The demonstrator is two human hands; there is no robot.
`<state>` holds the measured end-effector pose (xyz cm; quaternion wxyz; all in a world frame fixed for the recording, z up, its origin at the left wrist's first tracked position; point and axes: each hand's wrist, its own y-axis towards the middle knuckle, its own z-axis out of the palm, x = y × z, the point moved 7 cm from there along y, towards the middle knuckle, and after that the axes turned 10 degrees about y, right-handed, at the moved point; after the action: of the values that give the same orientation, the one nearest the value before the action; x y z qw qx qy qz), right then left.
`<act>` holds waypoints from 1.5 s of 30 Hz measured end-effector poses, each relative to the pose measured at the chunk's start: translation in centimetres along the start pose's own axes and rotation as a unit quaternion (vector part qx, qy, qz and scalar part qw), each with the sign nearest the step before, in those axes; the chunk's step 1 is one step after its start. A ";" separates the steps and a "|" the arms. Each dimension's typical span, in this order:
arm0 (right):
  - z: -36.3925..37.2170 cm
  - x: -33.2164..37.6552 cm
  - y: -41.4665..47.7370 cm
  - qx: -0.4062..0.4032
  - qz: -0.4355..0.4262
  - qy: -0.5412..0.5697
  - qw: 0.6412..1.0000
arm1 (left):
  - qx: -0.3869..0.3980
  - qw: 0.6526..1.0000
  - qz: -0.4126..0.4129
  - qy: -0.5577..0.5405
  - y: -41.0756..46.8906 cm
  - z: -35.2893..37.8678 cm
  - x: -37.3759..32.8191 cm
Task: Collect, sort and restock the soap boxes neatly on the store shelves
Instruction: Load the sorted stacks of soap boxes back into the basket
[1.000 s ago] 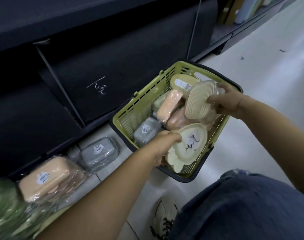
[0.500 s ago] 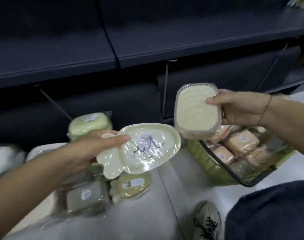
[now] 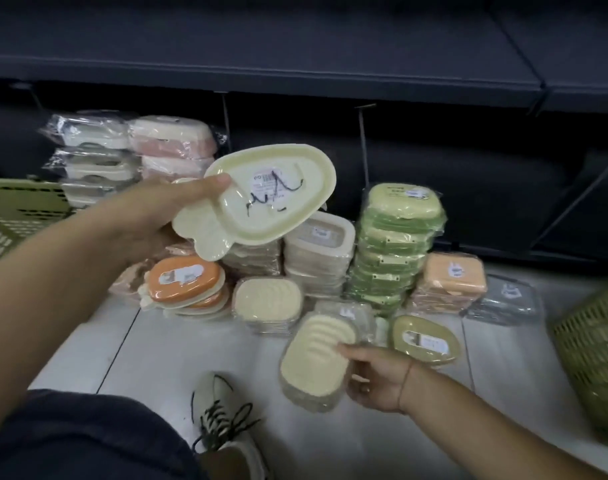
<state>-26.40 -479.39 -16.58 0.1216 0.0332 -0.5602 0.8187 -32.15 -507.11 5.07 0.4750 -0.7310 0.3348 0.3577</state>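
Observation:
My left hand (image 3: 157, 216) grips a pale cream carrot-shaped soap box (image 3: 261, 199) with black scribble on its label, held up over the piles. My right hand (image 3: 375, 379) holds a cream ribbed rectangular soap box (image 3: 314, 362) low over the floor. On the floor in front stand sorted stacks: green boxes (image 3: 396, 251), beige boxes (image 3: 318, 261), orange carrot-shaped boxes (image 3: 186, 285), a cream ribbed stack (image 3: 268, 303), orange rectangular boxes (image 3: 449, 282), grey boxes (image 3: 505, 299) and an olive carrot-shaped box (image 3: 425, 339).
Dark empty store shelves (image 3: 295, 46) run across the top. Wrapped white and pink boxes (image 3: 136, 147) are stacked at the back left. A green basket (image 3: 593, 362) stands at the right edge, another green basket (image 3: 15, 216) at the left. My shoe (image 3: 226, 424) and knee are near.
The view swung left from the basket to the floor stacks. My left hand carried the carrot-shaped box up over the piles; my right hand lowered the ribbed box toward the floor.

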 end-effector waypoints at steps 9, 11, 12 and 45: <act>11.8 -0.8 7.4 0.018 -0.091 0.217 0.972 | -0.034 0.997 -0.056 -0.048 2.2 -4.1 2.4; 12.3 -1.0 8.4 -0.005 -0.097 0.199 0.975 | -0.039 0.997 -0.051 -0.042 2.4 -4.2 2.5; 12.4 -1.1 8.7 -0.015 -0.092 0.188 0.978 | -0.038 0.998 -0.045 -0.033 2.4 -4.1 2.5; -19.8 6.7 -0.2 -0.080 -0.278 0.182 0.940 | 0.126 0.579 0.321 0.738 3.7 26.7 18.1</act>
<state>-31.21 -459.96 -22.47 0.4466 0.0286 -0.5605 0.6968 -31.28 -486.14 -19.69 0.0052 -0.5202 0.8247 -0.2219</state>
